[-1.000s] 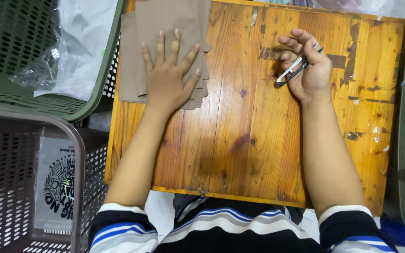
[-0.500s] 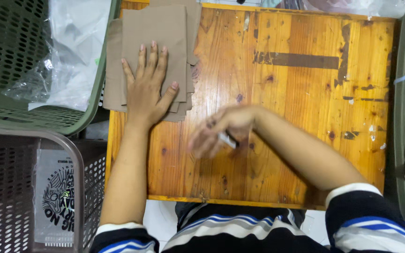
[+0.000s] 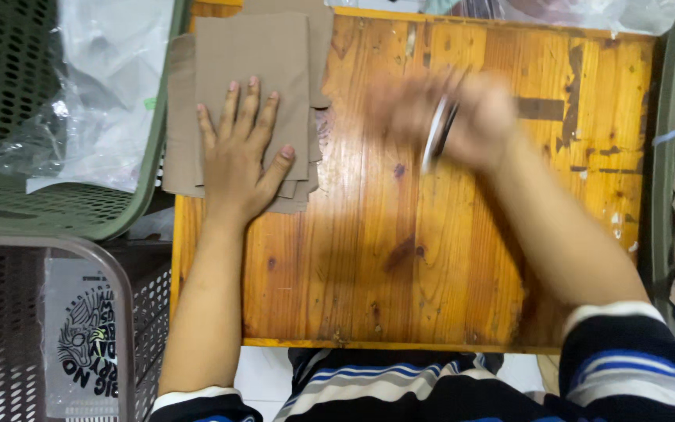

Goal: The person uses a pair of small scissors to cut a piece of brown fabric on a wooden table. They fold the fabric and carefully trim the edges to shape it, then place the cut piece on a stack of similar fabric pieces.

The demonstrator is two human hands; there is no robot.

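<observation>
My left hand (image 3: 240, 152) lies flat, fingers spread, on a stack of brown paper sheets (image 3: 251, 55) at the far left corner of a small wooden table (image 3: 400, 258). My right hand (image 3: 451, 117) is blurred with motion above the middle of the table, at the far side. It grips a slim dark and silver tool (image 3: 437, 133), like a pen or cutter, which points down towards the wood. The two hands are apart, with the stack's right edge between them.
A green perforated basket (image 3: 48, 211) holding clear plastic bags (image 3: 95, 94) stands left of the table. A grey basket (image 3: 80, 328) with a printed bag sits nearer, at the lower left. Another green basket's rim (image 3: 660, 156) runs along the right edge.
My right hand swung from the far right down to the table's middle, then back up towards the far side, still holding the tool. My left hand stayed pressed on the paper stack.
</observation>
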